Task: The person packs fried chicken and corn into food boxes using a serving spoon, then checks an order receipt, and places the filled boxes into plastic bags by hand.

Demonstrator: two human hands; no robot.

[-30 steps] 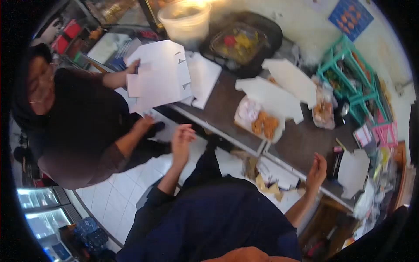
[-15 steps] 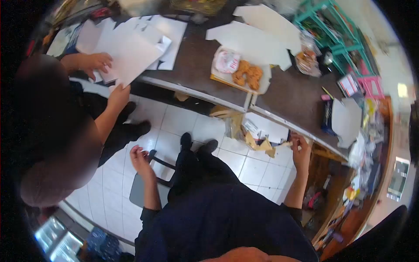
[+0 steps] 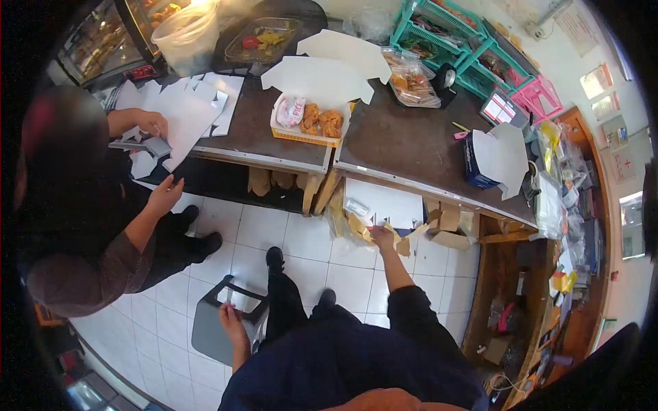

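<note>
My right hand reaches down below the counter's front edge. Its fingers are closed at the torn edge of brown wrapping paper, around a stack of white folded-box sheets with dark blue printing. My left hand hangs low over the grey stool, fingers loosely bent and apart, with no object visible in it. On the counter, an open white food box contains pieces of fried chicken and a wrapped packet of rice.
A co-worker's hands handle white box sheets at the left. Along the counter are a dark blue box with its white lid raised, a plastic-packed food tray and green baskets. A wooden shelf stands at right.
My right hand has moved left onto the torn wrapping below the counter. My left hand has dropped lower beside the stool. The co-worker's hands now fold a sheet. The view has shifted.
</note>
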